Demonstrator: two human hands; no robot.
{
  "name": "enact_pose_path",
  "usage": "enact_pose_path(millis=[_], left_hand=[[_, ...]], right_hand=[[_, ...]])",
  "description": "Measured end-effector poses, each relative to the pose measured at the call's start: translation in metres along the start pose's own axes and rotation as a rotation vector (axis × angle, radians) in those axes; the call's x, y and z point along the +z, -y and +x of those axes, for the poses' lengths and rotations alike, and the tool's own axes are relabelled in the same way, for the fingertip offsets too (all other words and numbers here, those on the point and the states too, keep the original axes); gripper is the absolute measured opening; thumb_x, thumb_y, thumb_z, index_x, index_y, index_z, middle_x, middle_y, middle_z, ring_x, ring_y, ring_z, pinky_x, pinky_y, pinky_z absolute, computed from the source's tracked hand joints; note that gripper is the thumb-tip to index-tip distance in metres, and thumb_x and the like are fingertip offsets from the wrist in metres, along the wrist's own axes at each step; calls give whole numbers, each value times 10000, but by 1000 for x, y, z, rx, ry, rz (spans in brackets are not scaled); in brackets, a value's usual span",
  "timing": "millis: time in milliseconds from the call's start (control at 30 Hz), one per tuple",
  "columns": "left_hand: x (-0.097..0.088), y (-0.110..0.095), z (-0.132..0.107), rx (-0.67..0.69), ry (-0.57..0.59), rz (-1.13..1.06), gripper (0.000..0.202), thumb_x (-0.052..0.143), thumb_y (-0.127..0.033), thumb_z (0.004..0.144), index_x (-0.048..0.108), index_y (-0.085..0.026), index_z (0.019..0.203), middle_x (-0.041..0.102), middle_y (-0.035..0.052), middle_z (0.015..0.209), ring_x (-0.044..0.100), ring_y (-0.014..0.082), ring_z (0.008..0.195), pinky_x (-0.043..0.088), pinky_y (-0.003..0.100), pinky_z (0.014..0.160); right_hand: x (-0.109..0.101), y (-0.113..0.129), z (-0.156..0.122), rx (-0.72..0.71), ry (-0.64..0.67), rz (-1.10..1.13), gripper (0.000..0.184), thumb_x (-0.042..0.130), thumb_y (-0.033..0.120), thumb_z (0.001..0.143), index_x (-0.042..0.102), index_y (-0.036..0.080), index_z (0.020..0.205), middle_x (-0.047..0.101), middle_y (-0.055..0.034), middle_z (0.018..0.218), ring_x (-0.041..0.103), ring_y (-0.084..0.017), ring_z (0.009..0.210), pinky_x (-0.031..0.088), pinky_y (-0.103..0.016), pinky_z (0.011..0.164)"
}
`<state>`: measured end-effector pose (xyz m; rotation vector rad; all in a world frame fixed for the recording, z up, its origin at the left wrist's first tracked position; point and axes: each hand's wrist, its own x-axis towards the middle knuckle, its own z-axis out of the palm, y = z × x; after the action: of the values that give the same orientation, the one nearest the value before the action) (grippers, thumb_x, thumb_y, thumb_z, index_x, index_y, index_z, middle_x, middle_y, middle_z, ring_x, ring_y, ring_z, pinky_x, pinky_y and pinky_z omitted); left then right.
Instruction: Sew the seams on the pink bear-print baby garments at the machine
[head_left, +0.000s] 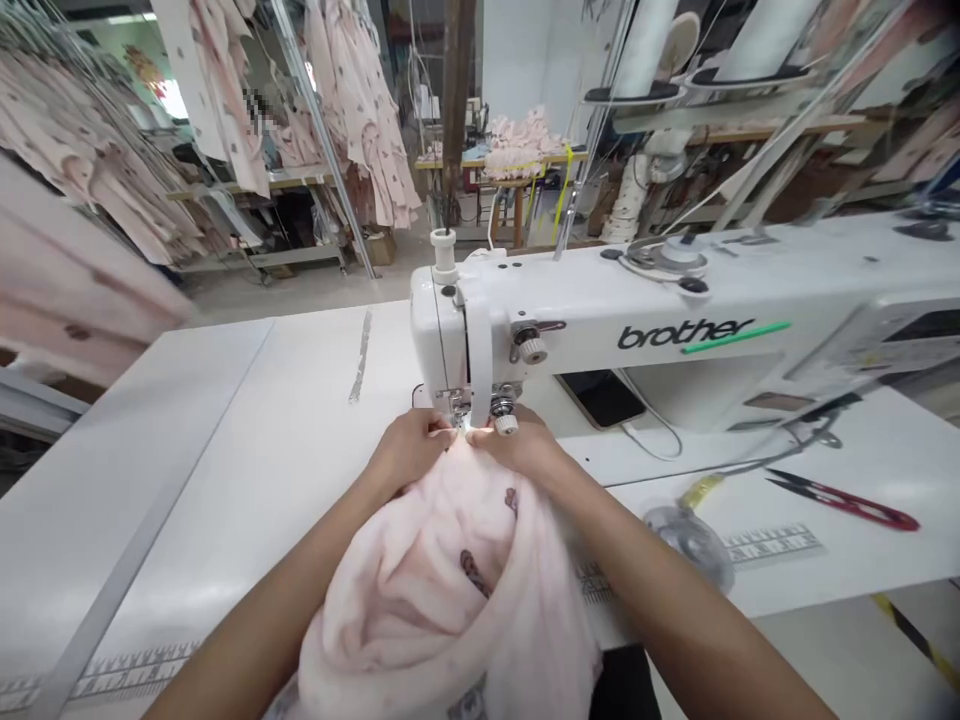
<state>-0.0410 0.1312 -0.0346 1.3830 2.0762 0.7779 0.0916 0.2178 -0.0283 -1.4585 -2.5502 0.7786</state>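
A white Brother sewing machine (600, 310) stands on the white table (225, 450). A pale pink fleece garment (450, 580) with small dark prints lies bunched between my arms, its top edge pushed under the needle. My left hand (409, 450) pinches the fabric just left of the presser foot (469, 425). My right hand (525, 445) grips the fabric just right of the foot, under a silver knob. Both hands are closed on the cloth and nearly touch each other.
Red thread snips (847, 497) and a yellow tape measure (701, 490) lie on the table to the right. A dark phone (604, 397) sits under the machine arm. Racks of pink garments (360, 110) hang behind the table; more pink cloth is piled at left.
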Motion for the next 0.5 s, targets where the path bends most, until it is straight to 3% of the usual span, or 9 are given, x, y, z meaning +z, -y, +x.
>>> enact_pose_path(millis=[300, 500], left_hand=[[4, -5, -3, -20, -78, 55, 196, 413, -266, 739, 585, -182, 781, 647, 58, 862, 568, 202, 802, 382, 270, 670], [6, 1, -1, 34, -110, 32, 146, 421, -250, 749, 549, -180, 761, 641, 50, 854, 566, 193, 782, 378, 263, 649]], right_hand=[[0, -3, 2, -8, -18, 5, 98, 581, 278, 691, 610, 186, 679, 626, -42, 677, 563, -189, 589, 366, -261, 519], [-2, -3, -3, -80, -46, 13, 95, 567, 259, 726, 621, 186, 699, 634, -46, 710, 561, -188, 621, 342, -250, 511]])
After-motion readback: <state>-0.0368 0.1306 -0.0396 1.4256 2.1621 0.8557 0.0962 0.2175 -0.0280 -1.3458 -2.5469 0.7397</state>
